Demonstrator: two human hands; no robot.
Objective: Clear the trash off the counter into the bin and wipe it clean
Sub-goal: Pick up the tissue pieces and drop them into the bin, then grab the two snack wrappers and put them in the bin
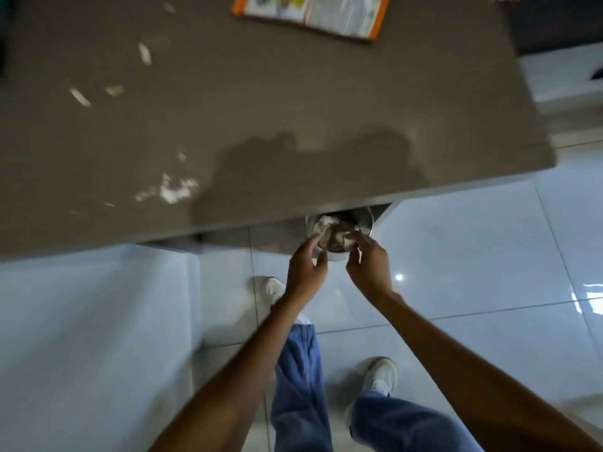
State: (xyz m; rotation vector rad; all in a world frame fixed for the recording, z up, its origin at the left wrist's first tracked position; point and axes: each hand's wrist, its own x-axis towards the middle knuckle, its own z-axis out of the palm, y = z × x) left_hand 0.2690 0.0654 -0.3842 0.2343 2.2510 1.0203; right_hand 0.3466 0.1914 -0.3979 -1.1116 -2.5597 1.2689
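Observation:
A round metal bin stands on the floor, half tucked under the front edge of the brown counter. Crumpled pale trash lies inside it. My left hand and my right hand hover just over the bin's near rim, fingers curled around small pale scraps. White paper bits and a crumbly white spill lie on the counter's left half. No cloth is in view.
An orange-edged printed packet lies at the counter's far edge. Glossy white floor tiles surround the counter. My legs in blue jeans and white shoes stand below. A white cabinet sits far right.

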